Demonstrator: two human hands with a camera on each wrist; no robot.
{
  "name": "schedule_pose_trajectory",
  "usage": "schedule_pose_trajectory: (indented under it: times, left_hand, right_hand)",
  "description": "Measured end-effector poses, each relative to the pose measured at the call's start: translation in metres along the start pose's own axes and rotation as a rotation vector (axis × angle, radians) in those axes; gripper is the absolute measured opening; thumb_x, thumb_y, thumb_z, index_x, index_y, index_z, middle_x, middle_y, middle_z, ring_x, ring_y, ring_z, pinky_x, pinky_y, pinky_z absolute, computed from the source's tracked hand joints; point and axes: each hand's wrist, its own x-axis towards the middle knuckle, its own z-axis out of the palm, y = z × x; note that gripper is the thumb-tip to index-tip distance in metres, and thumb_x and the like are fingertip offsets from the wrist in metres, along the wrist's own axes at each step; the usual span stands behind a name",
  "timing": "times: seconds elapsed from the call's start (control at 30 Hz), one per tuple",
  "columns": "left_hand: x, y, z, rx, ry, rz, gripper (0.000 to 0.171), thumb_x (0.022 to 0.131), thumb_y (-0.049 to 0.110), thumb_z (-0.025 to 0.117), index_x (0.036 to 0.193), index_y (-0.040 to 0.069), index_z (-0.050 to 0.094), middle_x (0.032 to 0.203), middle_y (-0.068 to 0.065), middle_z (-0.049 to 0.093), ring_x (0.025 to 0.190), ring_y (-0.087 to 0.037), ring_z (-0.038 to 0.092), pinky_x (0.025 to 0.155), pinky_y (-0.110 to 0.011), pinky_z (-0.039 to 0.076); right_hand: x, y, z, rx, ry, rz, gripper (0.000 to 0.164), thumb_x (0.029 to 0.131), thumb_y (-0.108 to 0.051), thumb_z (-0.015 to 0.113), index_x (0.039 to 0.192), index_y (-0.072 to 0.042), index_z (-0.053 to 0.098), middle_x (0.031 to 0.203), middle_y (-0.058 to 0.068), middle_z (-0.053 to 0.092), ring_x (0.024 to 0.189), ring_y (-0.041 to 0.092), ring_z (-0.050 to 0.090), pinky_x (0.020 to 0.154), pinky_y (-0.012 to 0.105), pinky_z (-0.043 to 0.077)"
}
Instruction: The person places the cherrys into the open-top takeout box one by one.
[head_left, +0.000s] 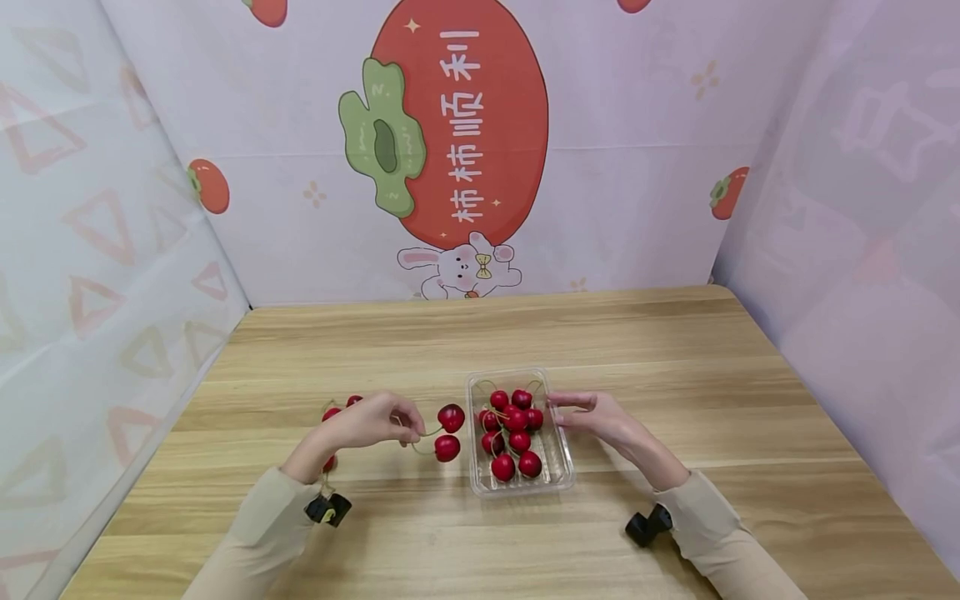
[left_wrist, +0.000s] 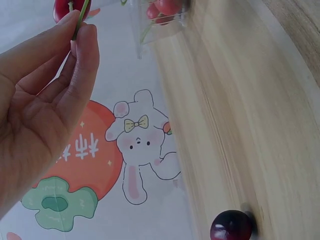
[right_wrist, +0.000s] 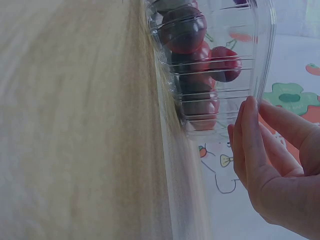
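My left hand [head_left: 378, 421] pinches the thin green stems of a pair of cherries between thumb and fingertips. The upper cherry [head_left: 451, 418] and the lower cherry [head_left: 447, 448] hang just left of a clear plastic container [head_left: 558, 475]. Inside it lie several dark red cherries [head_left: 517, 419], some with stems. At the container's right rim, my right hand [head_left: 600, 417] touches the side with fairly straight fingers. In the right wrist view, its fingertips [right_wrist: 250, 106] meet the ribbed clear wall.
More loose cherries [head_left: 355, 401] lie on the wooden table [head_left: 637, 350] beside and partly behind my left hand and wrist. One dark cherry [left_wrist: 231, 226] shows near the bottom of the left wrist view. A printed cloth [head_left: 615, 208] stands behind the table, with others at both sides.
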Motion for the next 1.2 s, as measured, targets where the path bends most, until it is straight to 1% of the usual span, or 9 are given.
schedule_pose_trajectory:
  times: [0.17,0.27,0.33,0.5,0.53,0.63,0.9,1.03,1.2]
  left_hand:
    - [0.005,0.007,0.000,0.013,-0.005,0.005,0.005,0.081,0.008,0.063,0.083,0.003,0.064,0.077,-0.009,0.063,0.064,-0.011,0.058,0.065,-0.037,0.051]
    - [0.008,0.011,0.000,0.016,-0.010,0.024,0.005,0.080,0.006,0.063,0.083,0.002,0.064,0.076,-0.006,0.063,0.064,-0.010,0.058,0.064,-0.034,0.051]
    - [0.009,0.018,0.000,0.017,-0.014,0.033,0.005,0.080,0.004,0.062,0.083,0.000,0.064,0.076,-0.007,0.063,0.064,-0.012,0.058,0.063,-0.032,0.051]
    - [0.015,0.022,0.002,0.028,-0.025,0.060,0.004,0.081,0.003,0.061,0.083,0.001,0.064,0.077,-0.004,0.063,0.065,-0.011,0.058,0.063,-0.032,0.051]
    - [0.018,0.018,0.002,0.028,-0.029,0.065,0.004,0.081,0.005,0.062,0.083,0.003,0.064,0.077,-0.002,0.063,0.065,-0.009,0.058,0.064,-0.033,0.051]
    - [0.022,0.020,0.003,0.032,-0.036,0.076,0.004,0.082,0.005,0.061,0.084,0.004,0.064,0.077,-0.006,0.063,0.066,-0.009,0.058,0.064,-0.035,0.051]
    - [0.033,0.026,0.006,0.029,-0.048,0.090,0.004,0.081,0.004,0.061,0.083,0.001,0.063,0.077,-0.003,0.063,0.066,-0.012,0.059,0.062,-0.031,0.051]
    - [0.039,0.029,0.008,0.025,-0.057,0.075,0.006,0.081,0.004,0.062,0.083,-0.001,0.064,0.077,-0.007,0.063,0.067,-0.014,0.059,0.063,-0.034,0.051]
    - [0.046,0.034,0.011,0.018,-0.068,0.090,0.006,0.080,0.002,0.062,0.083,-0.002,0.064,0.077,-0.008,0.064,0.070,-0.023,0.061,0.063,-0.038,0.051]
  right_hand:
    - [0.000,0.000,0.000,0.006,-0.007,0.000,0.048,0.077,-0.022,0.068,0.120,-0.005,0.055,0.125,0.010,0.051,0.115,0.025,0.046,0.097,0.042,0.034]
    - [0.000,0.000,0.000,0.004,-0.006,-0.001,0.048,0.077,-0.022,0.068,0.120,-0.005,0.055,0.125,0.010,0.051,0.114,0.025,0.046,0.097,0.042,0.033]
    - [0.000,0.000,0.000,0.004,-0.003,0.000,0.048,0.076,-0.022,0.068,0.120,-0.006,0.055,0.125,0.010,0.051,0.115,0.026,0.045,0.097,0.043,0.032]
    - [0.000,-0.001,0.000,0.000,0.003,0.003,0.048,0.076,-0.022,0.069,0.119,-0.006,0.056,0.124,0.009,0.052,0.119,0.028,0.041,0.099,0.045,0.029]
    - [0.000,-0.001,0.000,0.000,0.003,0.004,0.048,0.076,-0.022,0.069,0.119,-0.006,0.056,0.124,0.009,0.052,0.119,0.028,0.041,0.099,0.045,0.029]
    - [0.000,-0.001,0.000,0.001,0.002,0.004,0.048,0.076,-0.022,0.069,0.119,-0.006,0.056,0.124,0.009,0.052,0.120,0.028,0.040,0.099,0.045,0.029]
    - [0.000,-0.001,0.000,-0.005,0.002,0.001,0.047,0.077,-0.021,0.068,0.119,-0.006,0.056,0.124,0.009,0.052,0.120,0.027,0.040,0.098,0.044,0.031]
    - [0.000,-0.001,0.000,-0.009,0.000,-0.003,0.046,0.077,-0.020,0.068,0.119,-0.005,0.056,0.124,0.009,0.052,0.120,0.027,0.040,0.099,0.045,0.030]
    - [0.000,-0.001,0.000,-0.002,-0.004,-0.001,0.045,0.078,-0.019,0.067,0.119,-0.005,0.056,0.124,0.009,0.052,0.118,0.027,0.043,0.099,0.044,0.030]
